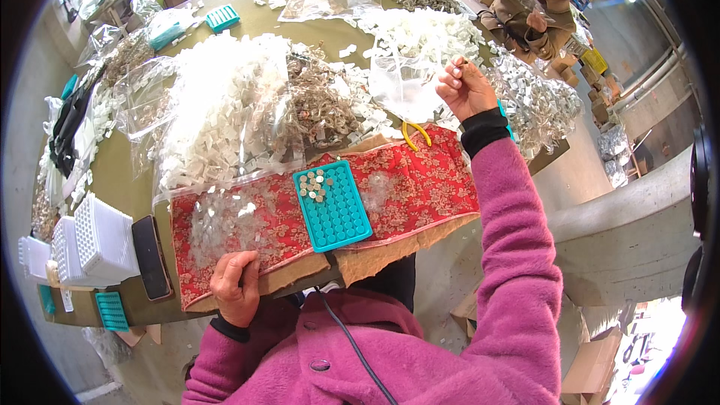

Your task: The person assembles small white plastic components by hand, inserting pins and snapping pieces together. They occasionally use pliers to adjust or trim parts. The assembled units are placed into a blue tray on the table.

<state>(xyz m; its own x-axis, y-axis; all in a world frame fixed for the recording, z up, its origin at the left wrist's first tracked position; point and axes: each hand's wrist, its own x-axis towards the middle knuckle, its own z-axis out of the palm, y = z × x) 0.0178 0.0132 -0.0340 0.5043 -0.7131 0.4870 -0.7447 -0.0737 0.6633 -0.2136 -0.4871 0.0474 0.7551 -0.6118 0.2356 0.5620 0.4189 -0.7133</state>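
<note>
My right hand [466,90] is raised over the right side of the table, fingertips pinched together on something too small to make out. Low at the front left, my left hand [236,286] has its fingers curled by the cloth's edge; whatever lies between them is hidden. A turquoise tray [339,221] with round pockets rests on the red floral cloth [424,180] between my hands. Several small silvery discs [313,184] are in its upper left corner. Pliers with yellow handles [416,137] lie beyond the tray, below my right hand.
Heaps of white plastic pieces [225,97] and brownish metallic strips [319,97] cover the table behind the cloth. At left are a dark phone [151,259], stacked white trays [105,240] and a small teal tray [112,311]. Another person [536,11] is across at far right.
</note>
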